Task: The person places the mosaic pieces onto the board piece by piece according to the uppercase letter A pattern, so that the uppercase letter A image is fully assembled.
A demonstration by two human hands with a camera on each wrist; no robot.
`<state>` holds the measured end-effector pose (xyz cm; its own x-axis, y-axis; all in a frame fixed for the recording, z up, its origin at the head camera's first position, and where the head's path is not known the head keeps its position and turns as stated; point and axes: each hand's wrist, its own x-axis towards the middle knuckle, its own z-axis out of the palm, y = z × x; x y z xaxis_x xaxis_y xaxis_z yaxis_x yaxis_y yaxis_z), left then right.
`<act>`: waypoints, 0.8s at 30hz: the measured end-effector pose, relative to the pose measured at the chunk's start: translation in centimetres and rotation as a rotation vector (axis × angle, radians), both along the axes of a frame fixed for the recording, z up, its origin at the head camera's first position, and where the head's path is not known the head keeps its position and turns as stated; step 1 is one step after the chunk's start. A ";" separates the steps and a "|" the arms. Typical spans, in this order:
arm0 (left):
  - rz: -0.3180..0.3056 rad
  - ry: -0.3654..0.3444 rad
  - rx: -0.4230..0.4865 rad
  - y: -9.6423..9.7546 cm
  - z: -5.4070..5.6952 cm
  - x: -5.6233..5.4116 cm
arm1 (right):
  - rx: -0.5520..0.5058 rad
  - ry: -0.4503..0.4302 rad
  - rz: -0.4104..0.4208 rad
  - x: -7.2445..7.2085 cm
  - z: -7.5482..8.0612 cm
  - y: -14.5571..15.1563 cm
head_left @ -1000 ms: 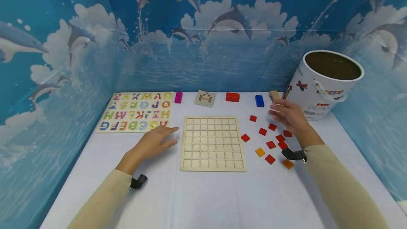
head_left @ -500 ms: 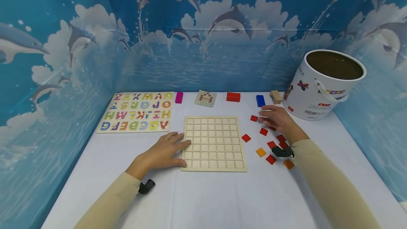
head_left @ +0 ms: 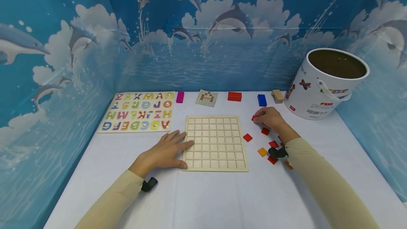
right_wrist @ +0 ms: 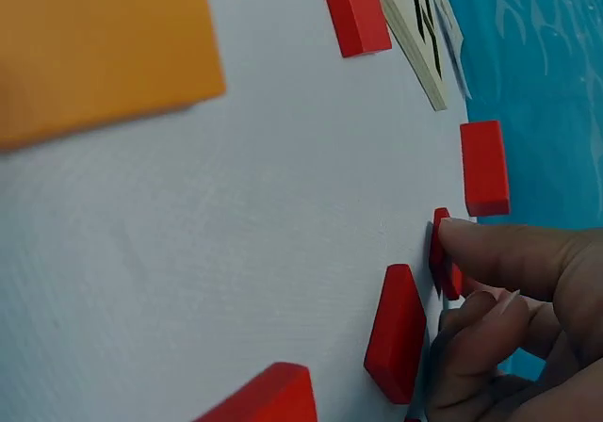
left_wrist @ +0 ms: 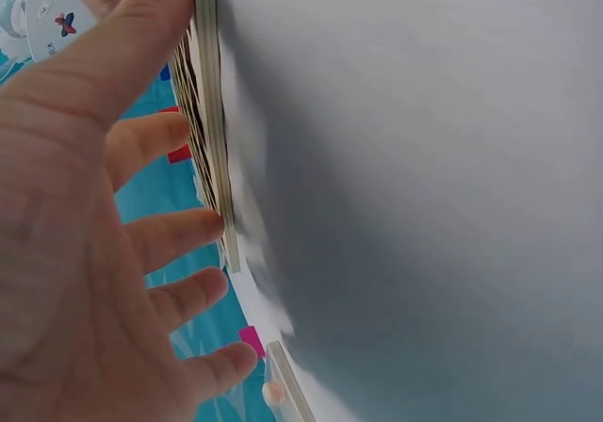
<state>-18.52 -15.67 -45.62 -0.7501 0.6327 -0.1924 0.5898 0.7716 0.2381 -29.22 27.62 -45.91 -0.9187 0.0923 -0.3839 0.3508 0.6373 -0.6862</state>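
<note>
A square wooden board (head_left: 214, 143) with a grid of shallow cells lies flat on the white table. My left hand (head_left: 165, 152) rests at the board's left side, fingers spread, fingertips and thumb over its edge. In the left wrist view the straight fingers (left_wrist: 174, 238) meet the board's rim. Right of the board, my right hand (head_left: 271, 118) pinches a small red square tile (head_left: 254, 117) between thumb and fingers. The right wrist view shows the thumb against the tile (right_wrist: 440, 243). Another red tile (right_wrist: 396, 332) lies close by the curled fingers.
Several red tiles (head_left: 247, 137) and a few orange ones (head_left: 262, 152) are scattered beneath the right forearm. An alphabet board (head_left: 136, 112) lies back left. A pattern card (head_left: 207, 98), a red block (head_left: 234, 96), a blue block (head_left: 262, 100) and a white bucket (head_left: 313, 98) line the back.
My right hand has left the wooden block beside the bucket, moved left and down, and taken hold of a red tile. My left hand has come right onto the grid board's edge.
</note>
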 end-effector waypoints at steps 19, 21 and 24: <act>-0.003 0.015 -0.014 0.3 0.0 -0.1 | -0.604 -0.002 -0.007 -0.3 0.5 -3.9; -0.002 0.022 -0.015 0.3 0.0 -0.1 | -0.628 -0.020 0.007 -0.4 0.5 -5.2; -0.001 0.016 -0.017 0.3 0.0 -0.1 | -0.630 -0.034 0.066 -0.6 0.5 -7.3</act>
<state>-18.62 -15.32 -45.64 -0.7522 0.6306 -0.1910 0.5945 0.7746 0.2159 -29.83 20.31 -45.45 -0.9012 -0.2170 -0.3752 0.3528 0.1354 -0.9258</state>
